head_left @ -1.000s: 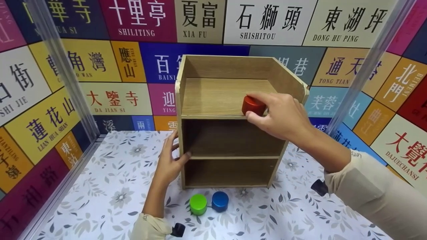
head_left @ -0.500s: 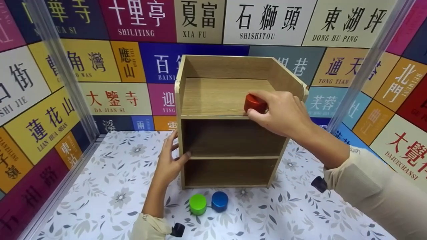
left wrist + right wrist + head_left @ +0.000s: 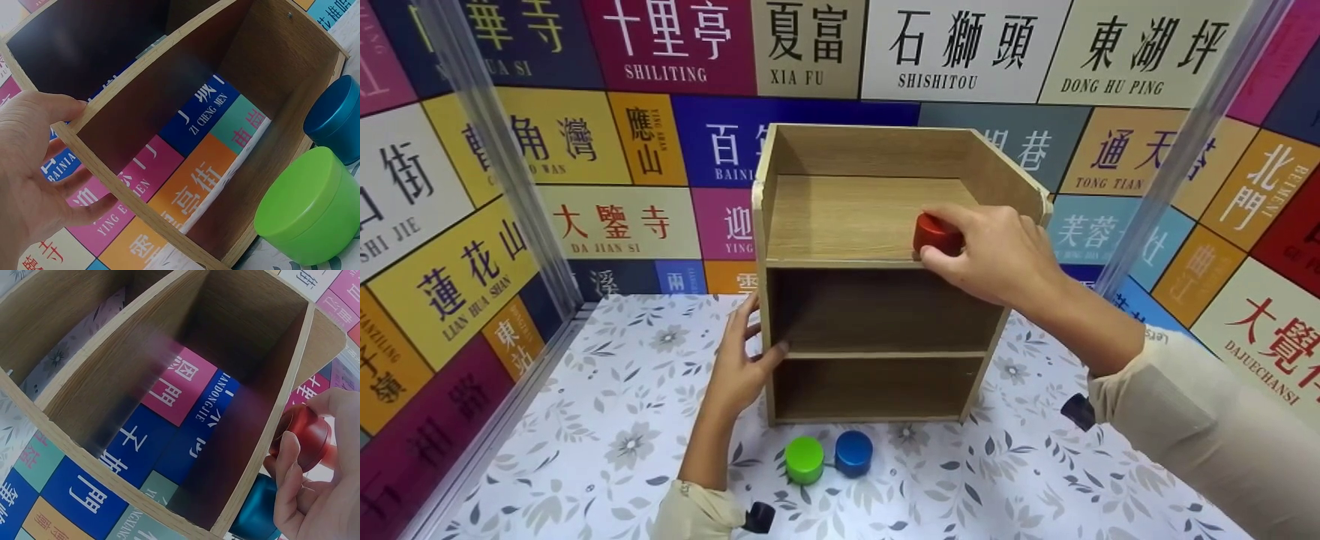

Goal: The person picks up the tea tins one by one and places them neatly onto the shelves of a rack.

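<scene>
A small wooden shelf point(image 3: 877, 262) stands upright, its compartments facing me. At the left side panel, my left hand point(image 3: 745, 367) grips the edge, thumb at the front and fingers along the outside. Between thumb and fingers, my right hand point(image 3: 1001, 255) pinches a red round tin point(image 3: 937, 235) at the front right of the top shelf. In the right wrist view a blue tin point(image 3: 256, 509) shows beside that red tin, near the top right corner; in the head view my hand hides this spot. On the table before the shelf sit a green tin point(image 3: 804, 460) and a blue tin point(image 3: 853, 453).
The table's floral cloth point(image 3: 622, 420) spreads around the shelf. Behind and at both sides rise walls point(image 3: 810, 45) of colourful sign panels, with clear strips point(image 3: 510, 150) at the corners.
My right hand has slid the red tin slightly to the right along the front of the top shelf. The left hand, the shelf and the two tins on the table stay put.
</scene>
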`<state>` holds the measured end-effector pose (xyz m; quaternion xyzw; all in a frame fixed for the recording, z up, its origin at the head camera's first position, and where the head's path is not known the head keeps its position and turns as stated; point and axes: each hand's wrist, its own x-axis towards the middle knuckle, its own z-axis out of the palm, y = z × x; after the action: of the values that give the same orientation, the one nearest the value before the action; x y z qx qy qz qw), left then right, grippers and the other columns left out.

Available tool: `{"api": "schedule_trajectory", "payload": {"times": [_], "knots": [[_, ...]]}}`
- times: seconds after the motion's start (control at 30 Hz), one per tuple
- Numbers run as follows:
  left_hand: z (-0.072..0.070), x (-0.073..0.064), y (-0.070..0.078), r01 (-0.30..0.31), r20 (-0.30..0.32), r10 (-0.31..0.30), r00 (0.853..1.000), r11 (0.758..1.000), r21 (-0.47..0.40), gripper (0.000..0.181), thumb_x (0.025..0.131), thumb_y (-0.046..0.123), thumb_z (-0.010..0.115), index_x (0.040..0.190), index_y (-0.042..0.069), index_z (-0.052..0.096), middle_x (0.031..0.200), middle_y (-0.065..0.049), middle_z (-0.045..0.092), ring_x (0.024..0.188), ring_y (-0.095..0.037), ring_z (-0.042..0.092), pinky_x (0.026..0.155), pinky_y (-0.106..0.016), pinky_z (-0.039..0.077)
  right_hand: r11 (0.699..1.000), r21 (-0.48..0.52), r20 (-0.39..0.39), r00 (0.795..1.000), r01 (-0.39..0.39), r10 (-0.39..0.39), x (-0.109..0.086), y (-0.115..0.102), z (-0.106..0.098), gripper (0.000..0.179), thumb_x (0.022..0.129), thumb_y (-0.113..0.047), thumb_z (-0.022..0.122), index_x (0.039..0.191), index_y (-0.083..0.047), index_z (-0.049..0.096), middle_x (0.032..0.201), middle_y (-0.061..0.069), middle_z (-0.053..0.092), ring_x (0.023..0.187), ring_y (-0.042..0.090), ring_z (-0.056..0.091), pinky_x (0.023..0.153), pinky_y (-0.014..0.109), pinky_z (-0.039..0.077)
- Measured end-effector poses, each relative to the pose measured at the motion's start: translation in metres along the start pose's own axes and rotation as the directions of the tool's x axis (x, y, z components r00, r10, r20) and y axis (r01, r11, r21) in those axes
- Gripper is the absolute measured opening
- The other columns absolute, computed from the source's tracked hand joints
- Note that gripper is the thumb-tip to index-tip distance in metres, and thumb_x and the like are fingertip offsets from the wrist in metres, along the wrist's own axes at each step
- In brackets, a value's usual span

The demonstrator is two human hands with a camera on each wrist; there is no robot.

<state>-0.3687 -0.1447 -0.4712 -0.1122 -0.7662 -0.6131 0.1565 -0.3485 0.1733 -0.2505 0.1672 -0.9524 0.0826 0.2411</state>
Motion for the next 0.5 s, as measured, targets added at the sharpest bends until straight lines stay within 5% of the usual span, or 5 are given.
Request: {"api": "schedule_trajectory", "payload": {"times": [0.5], "knots": [[-0.0005,-0.0018,0.0019,-0.003,-0.003,0.003,1.0,1.0,0.008,0.085,0.089,0.012,0.073,0.158,0.041,0.032,0.16,-0.004,0.036,0.138,-0.041,0.046,0.101,-0.066,0.051,1.0,-0.014,0.011,1.0,-0.01,0.01,-0.0001,0.0042,0.0049,0.037,0.09,-0.05,0.062,0.123,-0.034,0.067,0.095,0.004,0.069,0.081,0.03,0.063,0.062,0.045,0.05]]}}
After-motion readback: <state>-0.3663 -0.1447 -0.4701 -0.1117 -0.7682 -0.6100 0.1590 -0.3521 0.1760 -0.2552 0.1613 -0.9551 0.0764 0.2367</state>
